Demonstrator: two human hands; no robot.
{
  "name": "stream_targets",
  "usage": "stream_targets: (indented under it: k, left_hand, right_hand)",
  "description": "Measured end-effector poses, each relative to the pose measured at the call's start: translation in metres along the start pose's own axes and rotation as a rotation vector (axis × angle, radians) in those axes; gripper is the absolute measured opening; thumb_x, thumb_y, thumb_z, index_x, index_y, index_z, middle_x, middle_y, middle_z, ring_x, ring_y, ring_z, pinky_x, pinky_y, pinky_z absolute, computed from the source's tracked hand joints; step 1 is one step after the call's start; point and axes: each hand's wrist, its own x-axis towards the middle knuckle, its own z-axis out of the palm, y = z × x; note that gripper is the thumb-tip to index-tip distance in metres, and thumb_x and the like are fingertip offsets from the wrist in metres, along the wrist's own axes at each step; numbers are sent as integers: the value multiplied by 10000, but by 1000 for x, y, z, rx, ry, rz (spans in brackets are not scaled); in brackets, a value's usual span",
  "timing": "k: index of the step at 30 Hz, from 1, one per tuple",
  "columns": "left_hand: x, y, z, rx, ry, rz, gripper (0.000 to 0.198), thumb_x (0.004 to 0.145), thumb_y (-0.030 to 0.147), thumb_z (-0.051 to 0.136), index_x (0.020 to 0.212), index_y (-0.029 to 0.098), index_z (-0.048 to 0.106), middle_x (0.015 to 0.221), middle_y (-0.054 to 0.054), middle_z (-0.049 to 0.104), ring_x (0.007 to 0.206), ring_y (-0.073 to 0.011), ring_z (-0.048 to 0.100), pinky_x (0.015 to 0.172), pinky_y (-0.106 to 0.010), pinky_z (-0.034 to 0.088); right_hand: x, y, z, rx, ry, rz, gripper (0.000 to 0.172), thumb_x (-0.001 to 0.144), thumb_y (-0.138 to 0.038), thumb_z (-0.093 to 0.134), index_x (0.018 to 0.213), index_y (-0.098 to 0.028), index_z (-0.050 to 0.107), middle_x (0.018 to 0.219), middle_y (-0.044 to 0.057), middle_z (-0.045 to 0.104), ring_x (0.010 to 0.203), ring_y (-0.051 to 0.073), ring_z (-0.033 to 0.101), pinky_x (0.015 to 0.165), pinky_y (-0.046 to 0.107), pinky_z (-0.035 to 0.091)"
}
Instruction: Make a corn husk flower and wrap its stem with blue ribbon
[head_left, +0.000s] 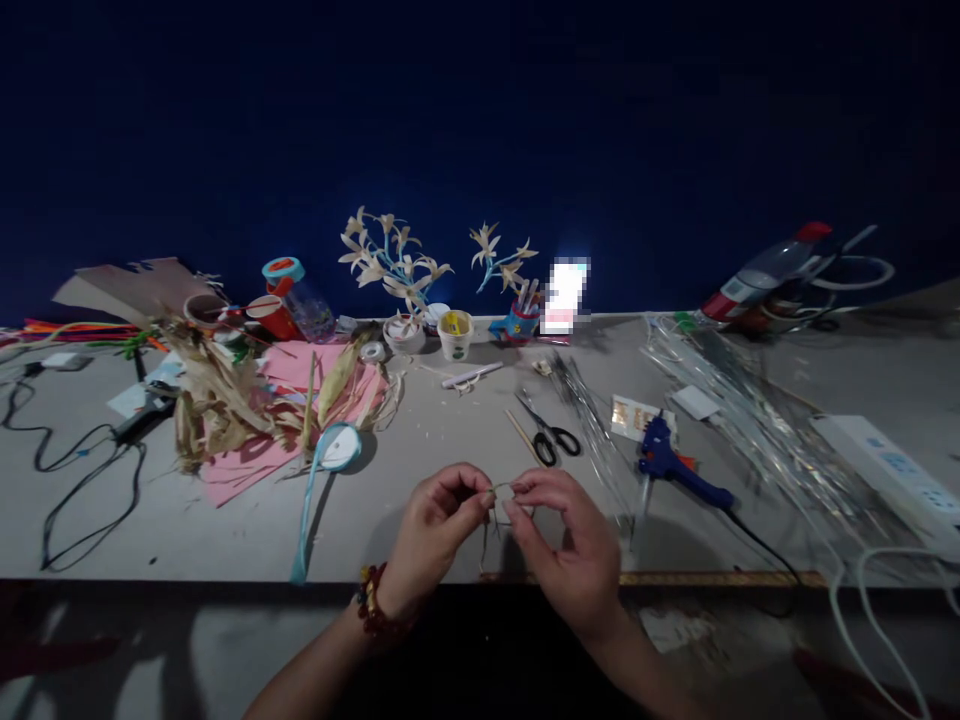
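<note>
Over the front edge of the table, my left hand [450, 515] pinches one part of a thin, pale-greenish strand [501, 487] between thumb and fingertips. My right hand [562, 540] pinches the same strand a short way to the right, so it arches between both hands. Thin ends dangle below the left fingertips; whether it is husk fibre or wire I cannot tell. Black-handled scissors [551, 440] lie just beyond my right hand, beside a thin wooden stick [523, 436]. To the left is a roll of light-blue tape [337, 447] with its tail pulled toward me.
Dried corn husks [232, 390] cover pink paper [251, 465] on the left. Husk flowers [390, 255] stand at the back near a white cup [455, 345]. On the right lie a blue glue gun [675, 465], wire bundles [757, 420], a power strip [892, 470] and a bottle [765, 275].
</note>
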Motion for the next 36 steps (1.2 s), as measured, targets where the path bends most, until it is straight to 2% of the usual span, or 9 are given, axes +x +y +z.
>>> stream_targets:
  k: [3, 6, 14, 19, 22, 24, 29, 33, 36]
  left_hand:
    - [-1, 1, 1, 14, -13, 17, 198, 814, 320, 739, 810, 144, 648, 762, -8, 607, 689, -110, 509, 653, -224, 433]
    - [-1, 0, 1, -1, -16, 21, 200, 816, 319, 744, 811, 144, 647, 753, -6, 615, 681, -108, 525, 658, -225, 445]
    - [-3, -8, 3, -144, -41, -15, 152, 827, 272, 754, 841, 150, 666, 763, 2, 636, 706, -102, 576, 706, -225, 477]
    - [-2, -6, 2, -233, -49, -66, 168, 806, 269, 779, 853, 144, 677, 777, -4, 643, 717, -104, 584, 722, -230, 482]
    - [-3, -6, 0, -231, -38, -65, 170, 804, 274, 781, 863, 150, 681, 792, -8, 658, 739, -108, 597, 734, -230, 481]
    - [-4, -5, -2, -184, -52, -65, 161, 817, 281, 770, 854, 151, 683, 782, -10, 662, 732, -106, 593, 719, -222, 471]
    - [-5, -1, -5, -91, -127, -103, 179, 812, 294, 775, 832, 142, 682, 761, -8, 649, 689, -93, 558, 659, -204, 435]
    - [-6, 2, -5, -144, -216, -169, 216, 775, 304, 803, 819, 136, 674, 750, -5, 629, 673, -96, 550, 658, -216, 436]
    - [-6, 4, -6, -157, -274, -223, 244, 748, 313, 821, 806, 131, 669, 719, 1, 612, 647, -94, 529, 637, -218, 420]
  right_hand:
    - [7, -1, -3, 41, -92, 37, 215, 890, -122, 632, 1082, -218, 628, 979, 52, 668, 847, 174, 650, 790, 327, 532]
    - [13, -2, -4, 103, -171, 19, 160, 911, -106, 606, 1003, -221, 669, 900, 33, 669, 846, 169, 648, 759, 302, 529]
    - [4, 1, -2, 51, -78, -61, 201, 870, -43, 636, 978, -207, 678, 879, 41, 691, 855, 175, 657, 772, 306, 538]
    - [3, 3, -4, -4, -114, -193, 307, 847, -1, 588, 1069, -189, 686, 925, 81, 696, 866, 199, 644, 763, 338, 544]
    - [6, 3, -9, -7, -175, -245, 346, 839, -36, 573, 1131, -180, 688, 986, 110, 700, 906, 235, 629, 796, 397, 532]
    - [10, 3, -14, 57, -218, -180, 298, 861, -71, 566, 1090, -197, 708, 975, 99, 699, 908, 236, 628, 809, 411, 520]
    - [22, 7, -20, 321, -312, 31, 107, 858, -113, 691, 873, -215, 718, 829, 37, 678, 802, 174, 650, 724, 313, 519]
    - [24, 14, -21, 567, -453, 224, 65, 834, -195, 762, 828, -212, 700, 805, 20, 675, 755, 152, 648, 704, 288, 517]
    - [24, 21, -23, 706, -551, 329, 109, 836, -286, 773, 819, -200, 707, 795, 23, 683, 748, 144, 647, 702, 275, 510]
